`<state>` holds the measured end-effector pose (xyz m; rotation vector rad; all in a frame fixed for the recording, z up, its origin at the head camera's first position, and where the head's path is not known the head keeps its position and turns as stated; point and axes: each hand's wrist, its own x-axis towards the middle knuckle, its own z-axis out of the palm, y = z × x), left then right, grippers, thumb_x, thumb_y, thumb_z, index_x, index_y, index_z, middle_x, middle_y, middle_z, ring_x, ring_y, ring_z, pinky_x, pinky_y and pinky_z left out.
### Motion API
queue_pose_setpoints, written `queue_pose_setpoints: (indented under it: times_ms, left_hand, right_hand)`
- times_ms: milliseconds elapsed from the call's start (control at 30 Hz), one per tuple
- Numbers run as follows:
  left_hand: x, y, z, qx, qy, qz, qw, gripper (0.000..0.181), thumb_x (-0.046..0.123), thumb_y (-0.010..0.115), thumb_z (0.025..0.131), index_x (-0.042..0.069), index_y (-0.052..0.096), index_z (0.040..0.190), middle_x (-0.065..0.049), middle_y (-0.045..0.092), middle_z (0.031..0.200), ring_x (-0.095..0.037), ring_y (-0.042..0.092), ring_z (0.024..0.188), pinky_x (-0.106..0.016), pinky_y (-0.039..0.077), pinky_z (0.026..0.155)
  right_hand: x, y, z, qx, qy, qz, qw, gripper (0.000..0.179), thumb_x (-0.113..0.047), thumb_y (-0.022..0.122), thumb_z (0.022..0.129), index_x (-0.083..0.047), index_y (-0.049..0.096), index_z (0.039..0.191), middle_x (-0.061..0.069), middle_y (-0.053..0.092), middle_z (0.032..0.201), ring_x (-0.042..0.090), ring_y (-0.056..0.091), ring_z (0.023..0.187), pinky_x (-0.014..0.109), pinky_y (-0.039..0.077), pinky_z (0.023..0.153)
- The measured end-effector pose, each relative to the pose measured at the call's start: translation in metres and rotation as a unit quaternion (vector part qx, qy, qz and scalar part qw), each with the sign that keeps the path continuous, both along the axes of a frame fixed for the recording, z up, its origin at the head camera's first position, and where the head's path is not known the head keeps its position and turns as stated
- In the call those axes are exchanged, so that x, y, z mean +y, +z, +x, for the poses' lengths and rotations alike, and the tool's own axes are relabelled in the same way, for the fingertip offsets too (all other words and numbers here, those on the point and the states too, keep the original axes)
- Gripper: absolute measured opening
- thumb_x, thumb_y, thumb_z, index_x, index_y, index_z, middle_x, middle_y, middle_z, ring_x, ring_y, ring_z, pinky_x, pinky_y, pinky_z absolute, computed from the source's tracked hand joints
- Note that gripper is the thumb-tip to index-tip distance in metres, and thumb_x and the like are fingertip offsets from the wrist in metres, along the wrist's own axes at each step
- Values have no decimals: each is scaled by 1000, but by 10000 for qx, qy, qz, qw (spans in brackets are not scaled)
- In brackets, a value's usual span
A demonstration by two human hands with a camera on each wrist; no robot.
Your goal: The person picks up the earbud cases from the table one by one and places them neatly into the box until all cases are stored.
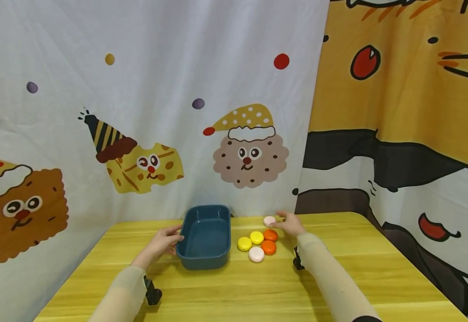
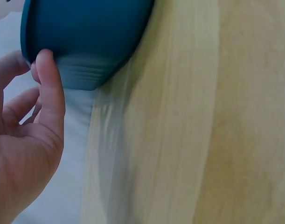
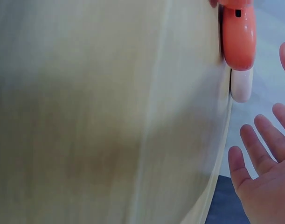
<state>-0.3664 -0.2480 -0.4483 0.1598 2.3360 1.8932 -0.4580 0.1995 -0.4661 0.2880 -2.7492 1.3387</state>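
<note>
Blue dish (image 1: 203, 240), its rim pinched in the left hand (image 1: 163, 242), seen on a wood-grain counter (image 1: 218, 295); far pink disc (image 1: 269, 221), ungrasped beside the right hand (image 1: 292, 224), fingers (image 3: 257, 149) spread, grouped near yellow discs (image 1: 257, 237) and orange discs (image 1: 268, 247)

A: Head camera first: set high, facing forward and down, sweeping in the tabletop (image 1: 218, 295) and the curtain (image 1: 157, 67) beyond! The left hand (image 1: 163, 243) stands between seven and eight o'clock, the right hand (image 1: 293, 225) between four and five.

B: And the left wrist?

A: In tight, tipped sideways, the tabletop's edge running nearly upright! That hand sits at eight o'clock, the blue tray (image 2: 86, 39) at eleven, and the head view shares that tray, near seven.

B: Right wrist, close as well, also tipped: its hand at four o'clock, the orange discs (image 3: 239, 42) between one and two, shared with the head view around five!
</note>
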Motion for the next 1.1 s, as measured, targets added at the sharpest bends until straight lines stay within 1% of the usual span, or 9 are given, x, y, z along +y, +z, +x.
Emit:
queue_pose_setpoints:
  times_ms: [67,167,367,467,600,800,967,1100]
  left_hand:
    - [-2,-2,0,-26,-128,150,9998,59,8,56,97,-2,31,150,-22,53,112,-15,53,62,-35,54,60]
    - [-3,-4,-2,-121,-146,390,9991,59,8,57,97,-1,31,150,-21,53,112,-14,54,65,-33,54,62]
    - [-4,-8,-2,-230,-91,639,9976,59,8,57,97,-3,31,149,-13,54,105,-11,54,64,-25,51,58]
    - [-3,-11,-3,-291,-26,780,9965,59,7,57,97,-3,31,149,-9,53,100,-9,54,63,-22,49,56]
    - [-3,-14,-3,-349,163,890,9953,59,7,59,95,-1,35,148,-7,52,97,-9,54,62,-20,49,55]
    - [-3,-17,-2,-271,253,944,9948,58,6,59,95,-2,36,147,-6,53,94,-9,56,61,-20,50,56]
    - [-2,-18,-2,-246,343,1005,9940,56,7,59,95,-1,38,147,-6,55,93,-10,57,62,-21,49,56]
    - [-2,-17,-3,-210,382,984,9942,56,8,60,95,-2,39,146,-6,58,93,-11,56,63,-22,49,57]
  right_hand:
    - [0,-1,-1,-34,-17,-70,10000,70,-26,79,82,10,49,134,28,50,135,45,48,120,54,40,101]
    - [0,-1,-2,-65,-26,-164,9998,69,-25,79,82,10,50,133,28,50,134,44,49,119,54,41,100]
    - [1,-3,-3,-331,-50,-586,9977,65,-22,78,82,11,52,132,28,51,133,43,46,124,54,37,104]
    - [1,-6,-3,-341,-51,-717,9968,63,-19,77,82,11,52,131,29,51,133,43,46,124,54,36,104]
    - [-2,-6,-3,-331,-54,-674,9972,60,-18,77,82,10,53,130,29,50,133,43,45,124,54,35,105]
    - [-4,-6,-3,-264,-53,-511,9983,59,-15,77,82,12,54,129,29,52,131,44,46,124,53,36,105]
    - [-4,-7,-4,-337,-125,-484,9982,60,-16,78,81,11,55,129,28,53,131,43,45,124,54,36,105]
    - [-3,-9,-6,-267,-109,-520,9982,59,-13,79,80,12,55,128,28,54,130,44,46,123,54,36,104]
